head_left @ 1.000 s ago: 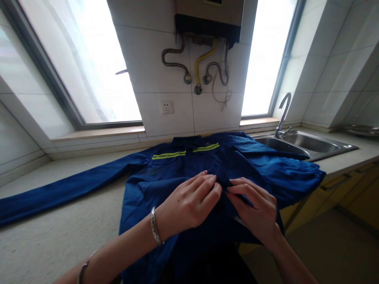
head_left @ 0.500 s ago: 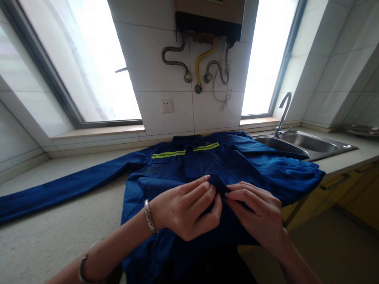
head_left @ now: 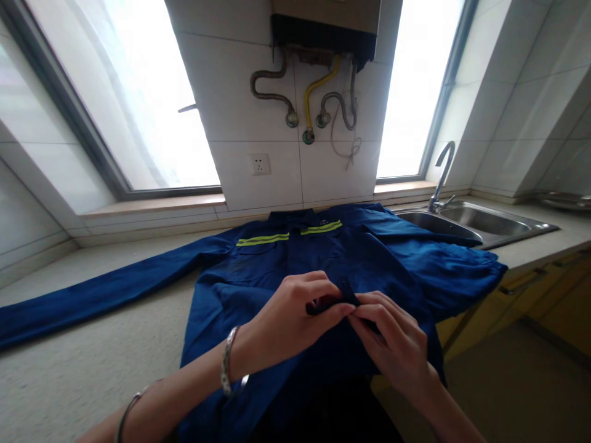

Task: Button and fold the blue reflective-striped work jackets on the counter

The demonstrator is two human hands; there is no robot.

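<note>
A blue work jacket (head_left: 258,264) with yellow-green stripes across the chest lies spread on the counter, collar toward the wall. One sleeve stretches out to the left; the other side reaches past the sink's edge. My left hand (head_left: 295,320), with a bracelet at the wrist, is closed on a fold of the jacket's front, thumb and fingers pinching the cloth. Right against it, my right hand (head_left: 392,338) grips the same raised dark fold between thumb and fingers. Whether a button or other fastener sits between the fingertips is hidden.
A steel double sink (head_left: 489,220) with a faucet (head_left: 443,178) is at the right. Pale countertop (head_left: 92,375) runs along the left. On the tiled wall are a socket (head_left: 260,164) and a water heater (head_left: 325,37) with pipes. Yellow cabinets (head_left: 554,277) stand below right.
My left hand has turned over the cloth, its thumb now reaching to the right fingertips. The fold has been drawn in between both hands, and the jacket's lower left edge has shifted slightly left.
</note>
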